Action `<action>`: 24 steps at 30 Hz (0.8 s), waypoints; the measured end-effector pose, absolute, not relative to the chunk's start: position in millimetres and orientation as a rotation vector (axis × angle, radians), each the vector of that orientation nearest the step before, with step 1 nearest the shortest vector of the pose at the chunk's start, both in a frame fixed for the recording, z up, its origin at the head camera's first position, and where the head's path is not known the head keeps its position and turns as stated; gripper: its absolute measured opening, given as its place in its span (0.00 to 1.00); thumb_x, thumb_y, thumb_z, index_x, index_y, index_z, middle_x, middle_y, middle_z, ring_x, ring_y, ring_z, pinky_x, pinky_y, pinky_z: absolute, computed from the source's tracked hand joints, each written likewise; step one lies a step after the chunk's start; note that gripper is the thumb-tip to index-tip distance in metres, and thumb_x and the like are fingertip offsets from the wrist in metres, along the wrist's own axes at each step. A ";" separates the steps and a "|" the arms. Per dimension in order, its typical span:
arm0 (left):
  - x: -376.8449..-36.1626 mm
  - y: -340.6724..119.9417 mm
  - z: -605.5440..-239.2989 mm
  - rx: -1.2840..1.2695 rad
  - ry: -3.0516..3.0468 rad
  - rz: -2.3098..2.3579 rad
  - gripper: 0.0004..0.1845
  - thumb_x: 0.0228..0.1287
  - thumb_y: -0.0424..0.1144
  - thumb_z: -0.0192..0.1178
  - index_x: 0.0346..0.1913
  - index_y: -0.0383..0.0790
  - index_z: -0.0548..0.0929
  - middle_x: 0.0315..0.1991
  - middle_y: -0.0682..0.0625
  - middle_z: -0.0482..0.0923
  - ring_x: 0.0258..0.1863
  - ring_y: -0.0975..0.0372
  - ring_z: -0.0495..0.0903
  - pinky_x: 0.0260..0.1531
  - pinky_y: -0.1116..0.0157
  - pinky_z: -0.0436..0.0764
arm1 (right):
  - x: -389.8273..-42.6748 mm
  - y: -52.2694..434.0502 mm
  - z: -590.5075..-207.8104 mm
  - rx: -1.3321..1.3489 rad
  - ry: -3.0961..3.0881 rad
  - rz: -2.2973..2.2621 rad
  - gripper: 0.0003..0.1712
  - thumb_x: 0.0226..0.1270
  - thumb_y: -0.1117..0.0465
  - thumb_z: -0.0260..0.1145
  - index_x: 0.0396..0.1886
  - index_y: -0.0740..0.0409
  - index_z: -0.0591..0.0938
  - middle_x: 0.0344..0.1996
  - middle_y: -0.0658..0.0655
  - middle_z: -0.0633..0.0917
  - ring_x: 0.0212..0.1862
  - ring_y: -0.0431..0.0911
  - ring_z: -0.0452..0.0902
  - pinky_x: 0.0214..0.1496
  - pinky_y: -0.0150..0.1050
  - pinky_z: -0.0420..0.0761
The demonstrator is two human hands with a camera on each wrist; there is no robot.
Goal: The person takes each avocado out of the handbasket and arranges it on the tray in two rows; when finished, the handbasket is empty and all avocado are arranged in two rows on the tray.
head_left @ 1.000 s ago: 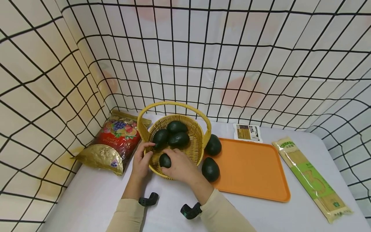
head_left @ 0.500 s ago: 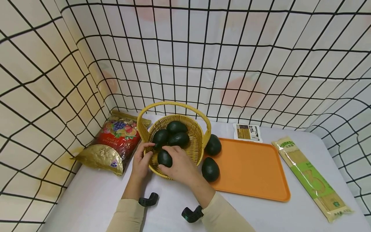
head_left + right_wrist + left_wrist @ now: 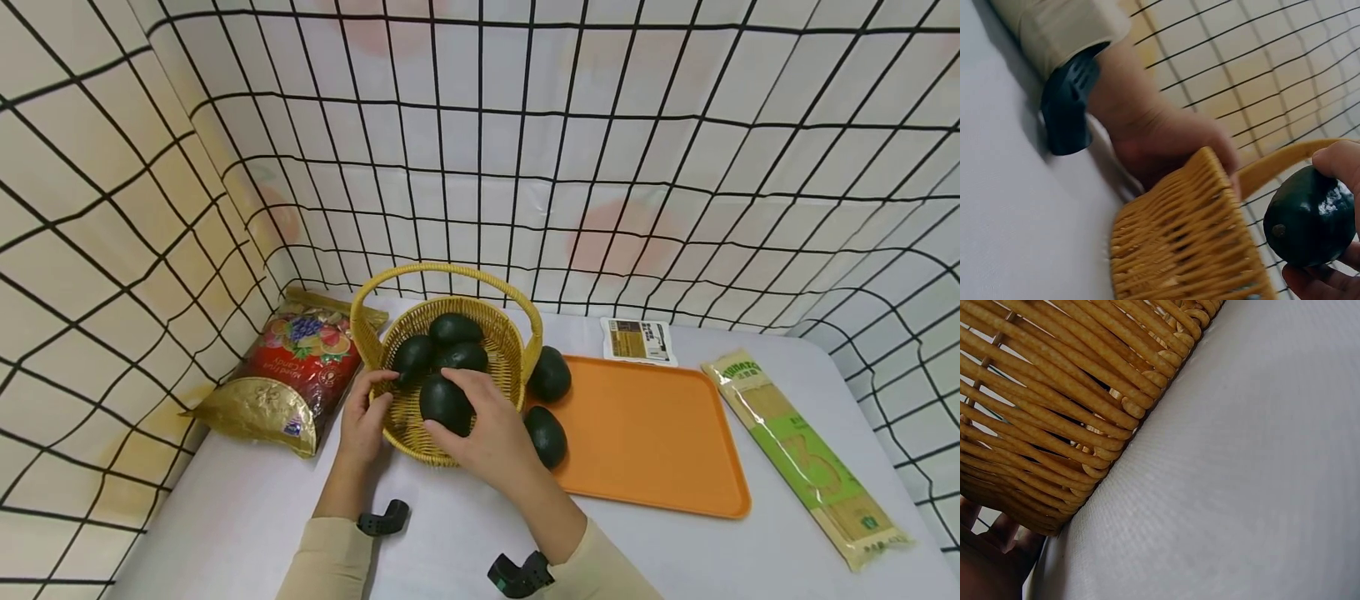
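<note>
My right hand (image 3: 498, 437) holds a dark green avocado (image 3: 444, 405) between thumb and fingers, above the near part of the yellow wicker basket (image 3: 501, 332). In the right wrist view, this avocado (image 3: 1307, 215) is raised beyond the basket's rim. My left hand (image 3: 363, 423) grips the basket's left rim; the left wrist view shows the woven wall (image 3: 1066, 394) close up and a dim part of the hand. Inside the basket lie three avocados (image 3: 455, 328). Two more avocados, one farther back (image 3: 550, 374) and one nearer (image 3: 546, 437), lie at the tray's left edge.
An orange tray (image 3: 656, 433) lies right of the basket. A red and gold candy bag (image 3: 300, 367) is at the left. Behind the tray is a small white packet (image 3: 639, 342); a long noodle pack (image 3: 806, 458) lies far right. Black netting (image 3: 480, 142) surrounds the table.
My right hand has lifted the avocado from the basket's near part and moved it slightly to the right. My left hand has stayed on the rim.
</note>
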State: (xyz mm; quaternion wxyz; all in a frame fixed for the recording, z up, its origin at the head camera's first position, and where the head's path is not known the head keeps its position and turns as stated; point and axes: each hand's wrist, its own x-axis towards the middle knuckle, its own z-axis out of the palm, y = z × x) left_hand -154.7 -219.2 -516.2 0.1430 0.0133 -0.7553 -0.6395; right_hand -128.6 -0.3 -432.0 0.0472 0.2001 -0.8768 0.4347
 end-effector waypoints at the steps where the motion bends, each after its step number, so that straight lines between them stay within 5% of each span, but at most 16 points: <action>1: -154.6 -219.0 -516.0 0.040 -2.176 -1.846 0.17 0.68 0.28 0.49 0.56 0.35 0.80 0.74 0.44 0.68 0.75 0.52 0.64 0.73 0.47 0.63 | -126.0 3.4 -430.0 0.616 -2.653 1.328 0.37 0.60 0.46 0.76 0.69 0.42 0.75 0.67 0.49 0.77 0.66 0.49 0.76 0.63 0.56 0.80; 8: -154.7 -218.5 -517.0 0.025 -2.162 -1.843 0.17 0.67 0.27 0.50 0.56 0.33 0.80 0.73 0.43 0.68 0.73 0.55 0.65 0.70 0.62 0.66 | -112.4 34.4 -418.9 0.638 -2.588 1.300 0.37 0.58 0.47 0.78 0.68 0.39 0.75 0.64 0.46 0.78 0.63 0.45 0.77 0.58 0.50 0.83; 17: -154.2 -218.2 -517.8 0.021 -2.161 -1.845 0.17 0.67 0.27 0.50 0.56 0.34 0.80 0.75 0.44 0.67 0.75 0.53 0.64 0.69 0.64 0.65 | -109.6 79.3 -416.8 0.593 -2.523 1.316 0.41 0.57 0.54 0.80 0.70 0.41 0.72 0.65 0.49 0.76 0.55 0.45 0.80 0.49 0.42 0.86; 22: -154.3 -219.1 -517.7 0.016 -2.162 -1.848 0.17 0.67 0.27 0.49 0.56 0.33 0.80 0.76 0.44 0.65 0.76 0.52 0.62 0.74 0.48 0.61 | -113.9 99.1 -418.7 0.539 -2.511 1.219 0.42 0.55 0.57 0.80 0.70 0.46 0.73 0.64 0.54 0.79 0.54 0.48 0.81 0.46 0.45 0.86; 24: -154.2 -219.3 -517.8 0.013 -2.164 -1.851 0.17 0.67 0.27 0.49 0.56 0.33 0.80 0.76 0.43 0.65 0.77 0.52 0.62 0.74 0.50 0.62 | -115.5 106.0 -419.4 0.496 -2.529 1.195 0.42 0.55 0.57 0.80 0.70 0.47 0.73 0.64 0.55 0.79 0.55 0.49 0.81 0.47 0.47 0.87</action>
